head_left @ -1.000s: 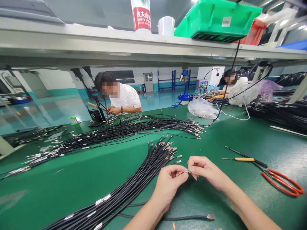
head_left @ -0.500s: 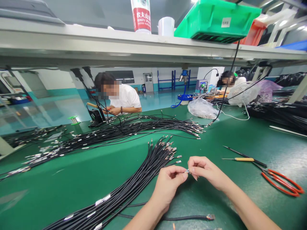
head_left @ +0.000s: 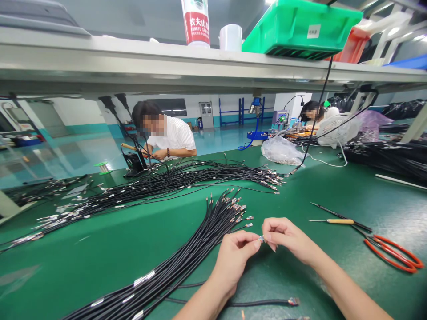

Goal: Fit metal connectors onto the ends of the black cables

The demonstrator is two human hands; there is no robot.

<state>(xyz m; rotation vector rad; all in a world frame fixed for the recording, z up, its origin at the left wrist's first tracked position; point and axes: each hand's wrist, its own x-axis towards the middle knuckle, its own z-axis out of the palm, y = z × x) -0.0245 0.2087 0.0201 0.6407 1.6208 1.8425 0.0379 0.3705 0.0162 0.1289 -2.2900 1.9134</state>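
Note:
My left hand (head_left: 235, 255) is closed in a pinch on a small metal cable connector (head_left: 261, 238). From the other side, the fingertips of my right hand (head_left: 283, 238) pinch the same connector's end; its finer parts are covered by my fingers. Left of my hands lies a thick bundle of black cables (head_left: 187, 253), with bare connector ends fanned out near my left fingers. Below my hands, a single black cable (head_left: 260, 304) rests on the green table, its metal connector and coloured wires pointing right.
Red-handled scissors (head_left: 393, 253), a yellow-handled pick (head_left: 339, 221) and dark tweezers (head_left: 328, 212) lie at right. A second cable bundle (head_left: 213, 175) stretches across behind. A plastic bag (head_left: 283, 151) sits further back. Overhead runs a shelf (head_left: 150, 62) with a green bin (head_left: 300, 31). Two people sit beyond.
Both hands stay pinched on the connector in almost the same place. The view has shifted very slightly. The person across the table has moved their hands a little.

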